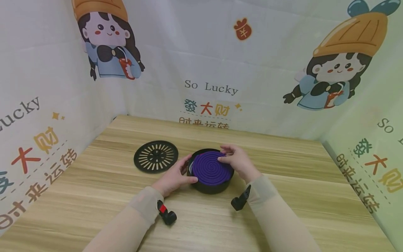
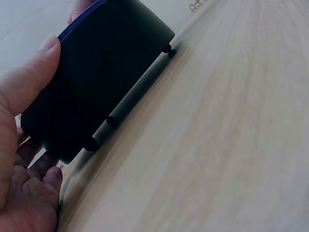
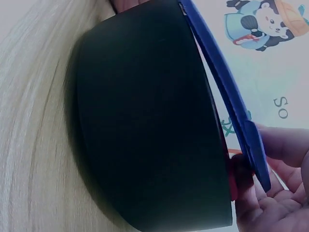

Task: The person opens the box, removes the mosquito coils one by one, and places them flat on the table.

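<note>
A purple spiral mosquito coil (image 1: 210, 168) lies over the mouth of a round black coil holder (image 1: 209, 189) on the table. My left hand (image 1: 175, 177) grips the holder's left side, thumb by the rim and fingers round the far side. With thumb and fingers, my right hand (image 1: 238, 163) pinches the coil's right edge. In the right wrist view the coil (image 3: 227, 92) slants up from the holder's rim, its gripped side raised. A bit of red (image 3: 232, 176) shows at the rim beneath it. Small feet (image 2: 90, 143) stand under the holder in the left wrist view.
A round black slotted lid (image 1: 156, 154) lies flat on the wooden table (image 1: 283, 210), left of the holder and close to my left hand. Behind the table and at its sides hangs a printed cloth (image 1: 201, 52). Small black cameras (image 1: 169, 217) sit on both wrists.
</note>
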`<state>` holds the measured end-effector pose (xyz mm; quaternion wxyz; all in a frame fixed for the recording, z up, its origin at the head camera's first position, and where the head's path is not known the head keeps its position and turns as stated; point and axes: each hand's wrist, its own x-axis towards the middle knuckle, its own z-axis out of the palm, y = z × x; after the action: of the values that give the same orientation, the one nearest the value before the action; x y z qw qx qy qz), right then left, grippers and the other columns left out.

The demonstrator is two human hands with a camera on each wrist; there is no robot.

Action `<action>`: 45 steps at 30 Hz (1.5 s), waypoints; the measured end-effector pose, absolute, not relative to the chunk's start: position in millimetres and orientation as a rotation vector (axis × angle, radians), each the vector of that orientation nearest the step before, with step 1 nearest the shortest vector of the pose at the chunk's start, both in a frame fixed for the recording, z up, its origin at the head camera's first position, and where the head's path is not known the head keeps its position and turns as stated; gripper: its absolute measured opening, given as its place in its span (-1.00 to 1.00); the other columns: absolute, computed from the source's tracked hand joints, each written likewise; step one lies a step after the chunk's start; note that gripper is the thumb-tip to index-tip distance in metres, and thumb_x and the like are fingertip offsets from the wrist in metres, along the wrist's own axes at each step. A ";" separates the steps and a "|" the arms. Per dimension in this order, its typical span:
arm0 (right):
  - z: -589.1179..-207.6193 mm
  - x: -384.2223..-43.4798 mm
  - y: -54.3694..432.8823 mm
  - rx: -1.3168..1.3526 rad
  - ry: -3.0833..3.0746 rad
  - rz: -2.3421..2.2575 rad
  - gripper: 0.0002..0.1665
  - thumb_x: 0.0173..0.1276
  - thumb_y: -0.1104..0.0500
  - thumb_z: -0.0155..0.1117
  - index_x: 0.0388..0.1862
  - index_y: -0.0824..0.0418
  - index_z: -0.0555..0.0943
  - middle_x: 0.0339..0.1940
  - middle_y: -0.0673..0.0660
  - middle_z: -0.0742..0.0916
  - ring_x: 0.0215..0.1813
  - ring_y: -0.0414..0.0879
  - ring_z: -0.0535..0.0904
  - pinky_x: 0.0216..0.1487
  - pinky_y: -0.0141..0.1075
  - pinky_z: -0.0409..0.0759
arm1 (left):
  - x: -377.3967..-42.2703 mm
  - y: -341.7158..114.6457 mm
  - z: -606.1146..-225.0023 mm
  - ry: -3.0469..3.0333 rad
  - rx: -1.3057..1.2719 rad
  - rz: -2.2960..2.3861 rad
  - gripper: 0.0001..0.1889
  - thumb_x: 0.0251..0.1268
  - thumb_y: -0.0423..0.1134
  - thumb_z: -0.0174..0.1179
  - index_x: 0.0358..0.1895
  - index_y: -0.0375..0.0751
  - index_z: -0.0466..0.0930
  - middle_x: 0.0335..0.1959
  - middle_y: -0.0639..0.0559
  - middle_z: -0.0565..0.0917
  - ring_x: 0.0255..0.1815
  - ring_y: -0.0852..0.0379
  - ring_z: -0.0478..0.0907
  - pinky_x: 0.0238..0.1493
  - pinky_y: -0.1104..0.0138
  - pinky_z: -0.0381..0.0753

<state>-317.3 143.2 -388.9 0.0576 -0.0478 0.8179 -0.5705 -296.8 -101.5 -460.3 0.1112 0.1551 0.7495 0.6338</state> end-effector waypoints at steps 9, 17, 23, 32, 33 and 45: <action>-389.0 -318.1 146.8 -0.117 2.360 -1.814 -0.37 0.23 0.46 0.26 0.31 0.44 0.39 0.23 0.34 0.53 0.20 0.06 0.45 0.09 -0.32 0.51 | -296.0 -101.7 -459.7 2.203 0.454 1.858 0.04 0.00 -0.30 0.47 0.53 -0.13 -0.01 0.55 -0.14 -0.05 0.53 -0.09 -0.09 0.49 0.17 -0.03; -389.3 -317.1 150.4 -0.093 2.180 -1.872 -0.40 0.28 0.43 0.22 0.32 0.42 0.40 0.28 0.36 0.50 -0.22 -0.25 0.57 -0.23 -0.49 0.56 | -296.9 -101.0 -460.4 2.193 0.458 1.864 0.05 0.00 -0.33 0.47 0.53 -0.18 -0.04 0.54 -0.18 -0.04 0.53 -0.10 -0.09 0.49 0.18 -0.03; -386.7 -316.8 154.3 -0.113 2.146 -1.856 -0.42 0.32 0.40 0.20 0.32 0.42 0.39 0.14 0.29 0.60 -0.29 -0.28 0.58 -0.25 -0.46 0.56 | -295.9 -101.4 -459.2 2.191 0.459 1.866 0.05 -0.01 -0.31 0.47 0.53 -0.16 -0.03 0.54 -0.16 -0.05 0.53 -0.10 -0.09 0.49 0.17 -0.03; -387.2 -318.7 157.7 -0.160 2.086 -1.867 -0.38 0.32 0.46 0.16 0.35 0.48 0.31 -0.24 0.01 0.67 -0.39 -0.30 0.59 -0.32 -0.48 0.58 | -295.9 -101.6 -458.7 2.189 0.460 1.865 0.05 0.00 -0.30 0.47 0.53 -0.16 -0.03 0.54 -0.16 -0.05 0.53 -0.11 -0.09 0.49 0.16 -0.02; -387.0 -318.9 158.1 -0.169 2.080 -1.860 -0.39 0.32 0.46 0.16 0.35 0.49 0.31 -0.25 0.00 0.68 -0.39 -0.30 0.59 -0.32 -0.49 0.58 | -296.0 -101.7 -459.1 2.188 0.459 1.865 0.05 0.00 -0.30 0.47 0.53 -0.16 -0.03 0.54 -0.17 -0.05 0.53 -0.11 -0.09 0.49 0.16 -0.02; -384.7 -322.6 167.7 -0.185 1.998 -1.778 -0.35 0.32 0.45 0.17 0.40 0.36 0.30 -0.15 0.08 0.64 -0.37 -0.22 0.63 -0.35 -0.38 0.65 | -294.4 -101.2 -457.5 2.203 0.438 1.855 0.04 0.00 -0.31 0.47 0.54 -0.14 -0.03 0.54 -0.16 -0.04 0.53 -0.11 -0.09 0.49 0.16 -0.01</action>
<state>-322.6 167.7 -384.7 0.2284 -0.0672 0.7255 -0.6457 -294.4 -101.2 -457.5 0.1139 0.1492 0.7513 0.6327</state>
